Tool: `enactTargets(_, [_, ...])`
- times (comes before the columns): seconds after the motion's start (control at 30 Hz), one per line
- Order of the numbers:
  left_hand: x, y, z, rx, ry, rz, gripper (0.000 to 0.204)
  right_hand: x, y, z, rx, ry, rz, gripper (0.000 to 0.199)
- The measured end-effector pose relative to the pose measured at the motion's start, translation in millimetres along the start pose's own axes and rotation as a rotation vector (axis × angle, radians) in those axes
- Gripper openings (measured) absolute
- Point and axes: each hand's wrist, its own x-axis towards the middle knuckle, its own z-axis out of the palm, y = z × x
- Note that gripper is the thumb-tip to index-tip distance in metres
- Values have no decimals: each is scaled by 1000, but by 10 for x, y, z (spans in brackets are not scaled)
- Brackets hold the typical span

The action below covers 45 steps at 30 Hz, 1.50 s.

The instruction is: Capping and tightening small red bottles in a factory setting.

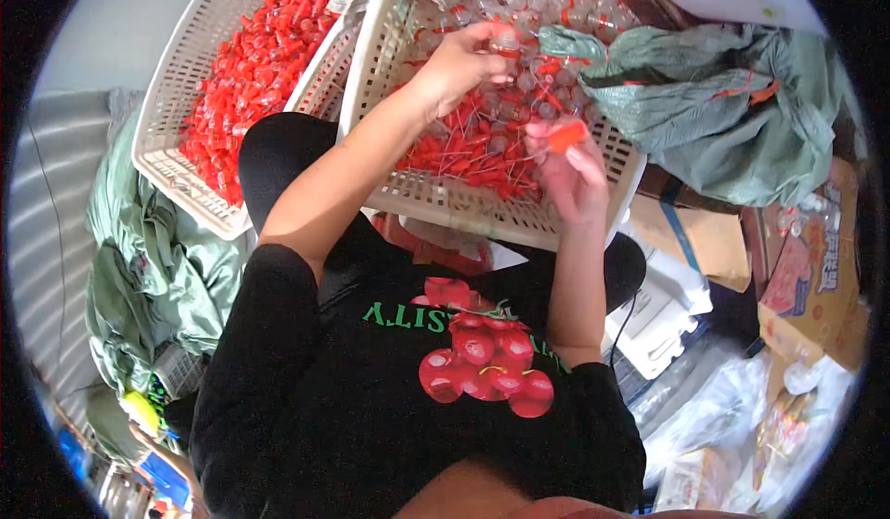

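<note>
Black T-shirt (306,398) with a red cherry print, nearest the lens, fills the lower middle.

Landmark: white slatted basket (482,208) resting on the lap, holding loose red and clear plastic pieces with thin stems.

Left of the basket: grey-green cloth (139,259) heaped low; above it a second white basket (176,102), filled with red caps (250,65), its wall just beside the landmark basket.

Over the basket's far half: left hand (464,60), fingers curled, pinching a small clear piece with a red tip (505,42) between thumb and fingertips.

Over the basket's right near corner: right hand (570,171), fingers half closed, gripping a red cap (565,132) at the fingertips.

Right of the basket: green plastic sack (723,111), crumpled, touching the rim. Below it, cardboard boxes (816,278), a white box (658,310) and clear plastic bags (732,408) on the floor.
</note>
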Motion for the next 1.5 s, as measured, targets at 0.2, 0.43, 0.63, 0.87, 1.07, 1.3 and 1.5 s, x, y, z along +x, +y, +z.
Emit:
enactTargets(0.2, [300,499,-77,256,-20,121,38,152,44,-13,172,62,109,19])
enactTargets(0.43, [546,650,-114,384,28,395,39,592,-175,209,-274,121,-26,15])
enactTargets(0.63, [538,740,-66,455,101,370,36,1100,-485,407,-164,135,-417,17])
enactTargets(0.87, [498,775,14,389,88,309,33,1433,-783,783,6,157,-773,15])
enactTargets(1.07, [488,791,78,334,78,342,34,1533,-891,652,-67,265,-782,14])
enactTargets(1.3, [492,805,64,379,66,354,35,1576,-816,841,-58,427,-804,20])
enactTargets(1.5, [497,817,52,378,23,350,37,1586,-782,856,-22,504,-782,22])
